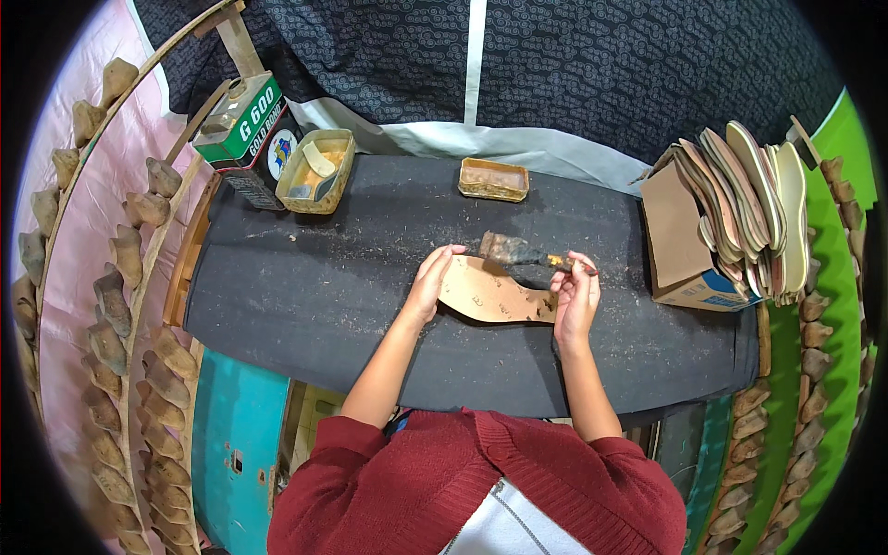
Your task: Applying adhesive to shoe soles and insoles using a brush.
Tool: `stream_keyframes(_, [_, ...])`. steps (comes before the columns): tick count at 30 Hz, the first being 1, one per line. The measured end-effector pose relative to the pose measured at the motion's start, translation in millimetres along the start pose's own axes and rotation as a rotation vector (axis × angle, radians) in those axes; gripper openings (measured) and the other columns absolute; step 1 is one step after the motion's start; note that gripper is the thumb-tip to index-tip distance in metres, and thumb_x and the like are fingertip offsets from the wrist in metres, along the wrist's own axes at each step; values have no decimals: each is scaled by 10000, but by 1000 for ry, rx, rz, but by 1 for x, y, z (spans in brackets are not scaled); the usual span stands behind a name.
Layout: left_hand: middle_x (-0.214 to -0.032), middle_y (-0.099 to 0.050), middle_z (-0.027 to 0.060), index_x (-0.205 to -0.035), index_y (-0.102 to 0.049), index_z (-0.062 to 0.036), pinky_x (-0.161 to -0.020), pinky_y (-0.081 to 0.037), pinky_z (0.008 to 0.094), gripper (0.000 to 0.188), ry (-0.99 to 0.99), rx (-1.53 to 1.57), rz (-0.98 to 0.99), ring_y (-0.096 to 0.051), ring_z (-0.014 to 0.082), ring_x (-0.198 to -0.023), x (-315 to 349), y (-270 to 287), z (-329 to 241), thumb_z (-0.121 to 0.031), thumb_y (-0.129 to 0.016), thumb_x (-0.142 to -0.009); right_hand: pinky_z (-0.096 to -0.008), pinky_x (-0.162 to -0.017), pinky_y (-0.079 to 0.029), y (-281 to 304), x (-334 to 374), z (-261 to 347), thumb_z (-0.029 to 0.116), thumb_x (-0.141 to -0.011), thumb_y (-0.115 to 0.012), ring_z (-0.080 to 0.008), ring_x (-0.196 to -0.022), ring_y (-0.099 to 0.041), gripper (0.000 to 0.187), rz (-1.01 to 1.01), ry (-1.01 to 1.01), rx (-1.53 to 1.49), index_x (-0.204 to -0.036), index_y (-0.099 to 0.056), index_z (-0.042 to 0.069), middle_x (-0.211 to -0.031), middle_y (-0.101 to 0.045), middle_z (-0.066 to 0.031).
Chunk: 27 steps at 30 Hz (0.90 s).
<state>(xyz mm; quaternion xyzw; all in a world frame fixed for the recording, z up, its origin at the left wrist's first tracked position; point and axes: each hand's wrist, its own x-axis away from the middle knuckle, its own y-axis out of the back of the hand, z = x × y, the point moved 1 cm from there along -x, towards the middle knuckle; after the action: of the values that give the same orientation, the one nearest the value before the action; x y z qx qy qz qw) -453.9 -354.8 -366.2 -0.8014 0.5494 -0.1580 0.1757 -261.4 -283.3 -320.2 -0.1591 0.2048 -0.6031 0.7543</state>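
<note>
A tan shoe insole with dark flecks and small marks lies level between my hands, over the black-covered table. Its broad left end is gripped by my left hand, fingers along the edge. My right hand is closed around the handle of a glue brush, whose caked brown head points left, just past the insole's far edge. The right hand also meets the insole's other end; whether it grips that end too, I cannot tell.
Scraps litter the black table cover. A small tray stands at the back. Far left are a yellowish tub with a scraper and a green-and-black can. A box of insoles stands right. Racks of shoe lasts flank both sides.
</note>
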Motion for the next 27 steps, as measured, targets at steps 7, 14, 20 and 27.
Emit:
stream_keyframes(7, [-707,-388,-59,-765,-412,-106,-606,-321,170,148,-40,5,-150,-372,21,-670,2,5,9,-220,-474,-835,-182,-515,-389,-5,19,-14,160,-844,-446,-77,-562,-473,175,22,-7,118,-970,-479,42,-655,-509,-34])
stream_keyframes(14, [-672,-387,-71,-757,-417,-120,-555,-307,156,134,-16,56,-145,-364,3,-624,1,2,7,-192,-513,-816,-181,-513,-403,4,20,-8,135,-836,-465,-65,-574,-484,159,48,5,161,-961,-485,39,-689,-495,-21])
stream_keyframes(20, [-667,-390,-67,-742,-419,-117,-519,-295,154,148,-36,22,-175,-350,2,-600,-3,7,10,-204,-512,-819,-169,-475,-366,28,13,4,80,-808,-441,-52,-550,-454,135,-49,162,320,-918,-499,28,-741,-490,-14])
stream_keyframes(27, [-656,-394,-66,-750,-432,-107,-515,-292,156,144,-3,-9,-168,-343,2,-593,-1,5,8,-208,-504,-823,-146,-451,-350,25,12,21,123,-820,-476,-34,-546,-473,123,-93,208,294,-908,-505,42,-715,-478,3])
